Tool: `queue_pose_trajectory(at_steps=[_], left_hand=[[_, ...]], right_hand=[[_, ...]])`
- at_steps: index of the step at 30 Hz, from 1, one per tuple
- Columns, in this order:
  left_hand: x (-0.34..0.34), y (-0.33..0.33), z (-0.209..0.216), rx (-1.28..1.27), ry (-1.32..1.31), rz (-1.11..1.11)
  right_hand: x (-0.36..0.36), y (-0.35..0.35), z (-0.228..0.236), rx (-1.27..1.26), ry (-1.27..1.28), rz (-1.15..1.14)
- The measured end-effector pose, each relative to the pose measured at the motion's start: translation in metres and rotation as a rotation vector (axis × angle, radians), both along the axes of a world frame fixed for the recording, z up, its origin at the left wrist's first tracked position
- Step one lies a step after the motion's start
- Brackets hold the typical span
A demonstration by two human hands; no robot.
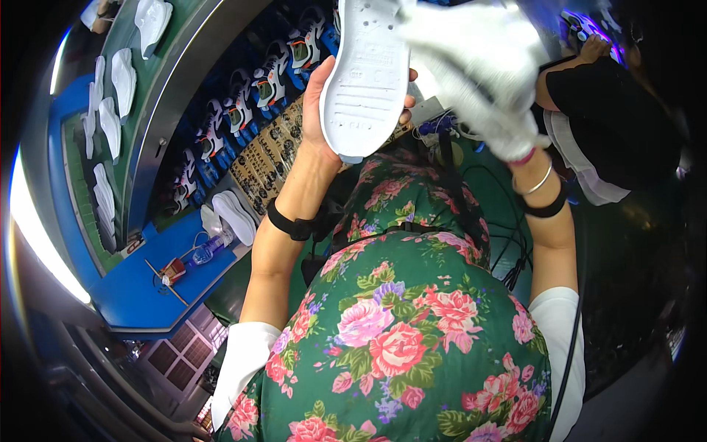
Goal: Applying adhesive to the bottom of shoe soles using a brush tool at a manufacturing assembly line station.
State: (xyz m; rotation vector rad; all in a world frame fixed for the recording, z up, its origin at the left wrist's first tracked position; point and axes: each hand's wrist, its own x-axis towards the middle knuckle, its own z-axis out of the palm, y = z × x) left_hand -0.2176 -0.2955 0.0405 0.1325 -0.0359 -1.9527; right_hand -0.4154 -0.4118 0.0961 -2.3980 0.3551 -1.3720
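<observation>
The left hand grips the white shoe sole by its edges, likely leaving its face unobstructed; the white-gloved right hand is too blurred to tell its grip.

Sole: toe end cut off by top edge; far side hidden. Left hand mostly behind it, only thumb side and some fingertips showing. Right hand, in white glove, motion-blurred; fingers and any grip unreadable. Co-worker: partly lost in dark, blurry right side. Apron cut by bottom edge. Red-brown item on blue shelf: too small to tell.
</observation>
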Motion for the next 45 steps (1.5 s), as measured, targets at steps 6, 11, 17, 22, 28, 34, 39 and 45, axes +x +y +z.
queue_pose_trajectory(at_steps=[6,11,17,22,28,34,39,45], left_hand=[[0.010,-0.002,0.000,0.022,-0.063,0.108],[0.013,-0.017,0.001,-0.025,-0.093,0.120],[0.018,-0.024,0.017,-0.081,-0.072,0.165],[0.018,-0.030,0.032,-0.014,0.074,0.203],[0.040,-0.037,0.071,-0.200,-0.165,0.208],[0.121,-0.113,0.100,-0.387,-0.127,0.288],[0.143,-0.137,0.099,-0.007,0.108,0.568],[0.129,-0.107,0.096,0.006,-0.807,0.700]], right_hand=[[-0.004,0.064,-0.003,0.584,0.024,0.238],[-0.008,0.068,0.000,0.769,0.074,0.262],[-0.029,0.065,0.020,1.239,-0.052,0.572],[-0.048,0.060,-0.001,1.354,-0.346,0.313],[-0.071,0.052,-0.062,1.906,-1.003,0.523],[-0.061,0.045,-0.088,1.916,-0.933,0.316],[-0.043,0.057,-0.098,1.998,-0.818,0.197],[-0.053,0.052,-0.108,1.944,-0.746,0.079]])
